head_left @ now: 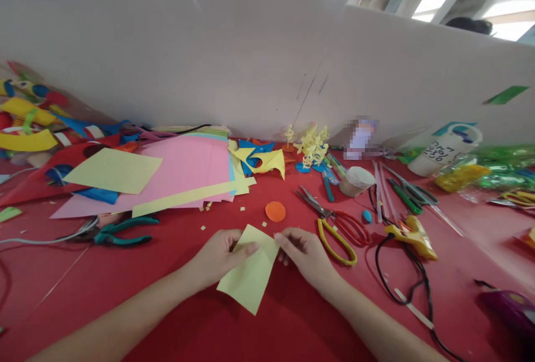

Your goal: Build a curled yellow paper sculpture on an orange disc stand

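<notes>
Over the red table (184,334), left hand (217,259) and right hand (309,256) pinch yellow paper (249,281) from opposite edges, each grip narrow.

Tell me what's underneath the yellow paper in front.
The left hand's thumb lies on top of the yellow paper; its fingertips are hidden. Red table shows around the edges, but anything directly beneath is covered.

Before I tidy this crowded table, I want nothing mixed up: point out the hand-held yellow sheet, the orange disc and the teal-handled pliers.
Hand-held yellow sheet (250,274): head view, middle of its face.
Orange disc (275,211): head view, centre of its face.
Teal-handled pliers (102,236): head view, where the handles meet.
</notes>
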{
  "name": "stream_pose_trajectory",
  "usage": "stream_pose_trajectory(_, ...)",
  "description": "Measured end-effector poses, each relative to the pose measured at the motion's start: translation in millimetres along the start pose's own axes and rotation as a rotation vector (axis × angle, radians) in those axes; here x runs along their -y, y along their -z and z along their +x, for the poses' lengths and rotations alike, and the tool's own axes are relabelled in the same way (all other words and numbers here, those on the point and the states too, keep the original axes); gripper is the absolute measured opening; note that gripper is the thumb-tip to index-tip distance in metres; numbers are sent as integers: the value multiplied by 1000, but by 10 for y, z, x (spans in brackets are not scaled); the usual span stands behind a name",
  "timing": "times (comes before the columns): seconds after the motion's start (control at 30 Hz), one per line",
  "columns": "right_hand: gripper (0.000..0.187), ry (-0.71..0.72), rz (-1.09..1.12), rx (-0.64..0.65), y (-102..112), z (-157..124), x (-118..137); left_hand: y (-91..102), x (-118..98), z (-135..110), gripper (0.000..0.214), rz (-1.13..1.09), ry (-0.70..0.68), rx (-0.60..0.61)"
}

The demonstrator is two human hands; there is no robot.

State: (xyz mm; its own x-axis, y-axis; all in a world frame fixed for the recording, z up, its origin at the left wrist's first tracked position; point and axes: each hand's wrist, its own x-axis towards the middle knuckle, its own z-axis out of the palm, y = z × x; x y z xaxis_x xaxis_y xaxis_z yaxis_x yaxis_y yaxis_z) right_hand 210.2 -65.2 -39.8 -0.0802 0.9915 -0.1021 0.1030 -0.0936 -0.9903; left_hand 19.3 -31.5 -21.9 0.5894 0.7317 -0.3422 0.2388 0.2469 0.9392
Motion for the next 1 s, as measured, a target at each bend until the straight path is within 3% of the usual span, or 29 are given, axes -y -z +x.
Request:
stream_pose_trajectory(0.1,42,-46,134,55,61,30,16,21,20,9,33,-74,21,17)
stream_pose_trajectory(0.3,31,-46,200,180,153,45,28,27,-3,-7,33,-152,19,26)
stream_pose_trajectory(1.0,32,-21,129,197,148,46,15,10,4,-16,30,-97,-22,3)
